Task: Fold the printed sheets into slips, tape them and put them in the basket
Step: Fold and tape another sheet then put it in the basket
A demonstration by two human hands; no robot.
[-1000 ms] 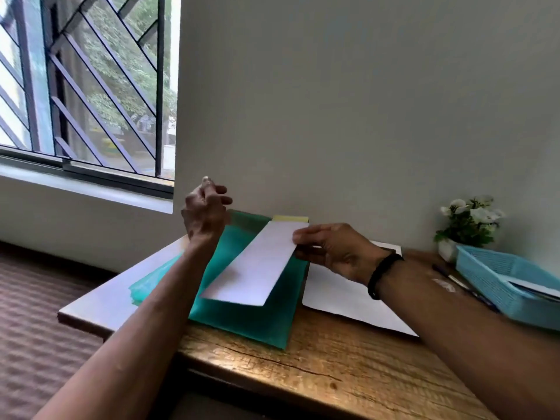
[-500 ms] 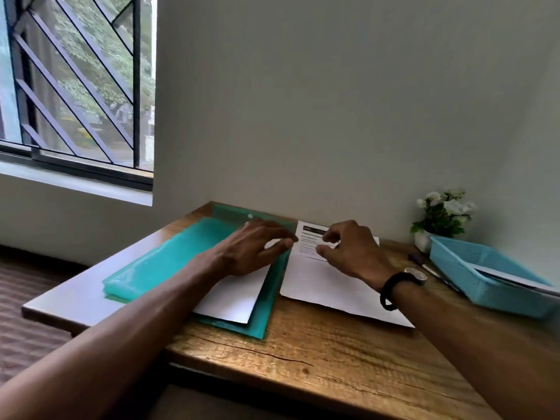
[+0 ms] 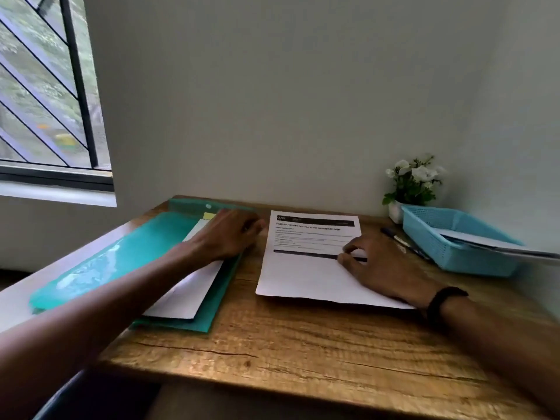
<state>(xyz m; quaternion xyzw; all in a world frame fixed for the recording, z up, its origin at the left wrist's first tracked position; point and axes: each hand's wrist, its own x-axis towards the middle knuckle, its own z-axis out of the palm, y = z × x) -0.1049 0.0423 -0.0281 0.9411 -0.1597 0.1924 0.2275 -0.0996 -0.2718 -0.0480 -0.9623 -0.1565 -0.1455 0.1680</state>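
At 9 o'clock on the wooden tabletop [image 3: 272, 344] lies a green plastic folder [image 3: 127, 253] with a folded white slip [image 3: 188, 295] on it. The left hand [image 3: 230, 234] presses flat on that slip, grip relaxed, holding nothing. At centre, the printed sheet [image 3: 306, 268] lies flat; the right hand [image 3: 378, 265] rests on it, fingers loosely curled. At 3 o'clock a blue basket [image 3: 448, 250] holds white papers beside a potted plant [image 3: 412, 183].

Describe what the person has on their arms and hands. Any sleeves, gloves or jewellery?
Both forearms are bare: no sleeves or gloves show. The right hand has a black band round its wrist. The left hand shows no ring or band.
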